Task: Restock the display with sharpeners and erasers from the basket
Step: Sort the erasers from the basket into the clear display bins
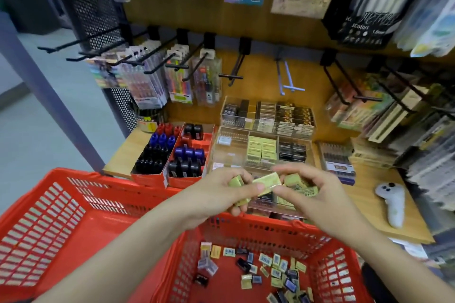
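Head view: several pale yellow erasers (267, 183) are held between the two hands above the far rim of the red basket (81, 206), just in front of the clear display (263, 147). The left hand (226, 192) is curled round two or three of them, with one pinched at its thumb tip; the right hand (305, 192) is curled round a few more, its thumb meeting the middle eraser. The handful appears to be being sorted or squared up before placing, so the restocking step is judged to be under way, not finished. More stock (270, 270) is scattered on the basket floor at the near right: yellow erasers, barcoded packets and small dark pieces that may be sharpeners.

Next, the erasers would need to be carried a little farther and set flat into the middle compartment, where matching yellow erasers (261, 150) are already stacked; the left compartment looks nearly bare.

The nearest tier of the display is hidden behind the hands. The exact count held cannot be told. Labels are blurred, and the basket's near edge is cut off.
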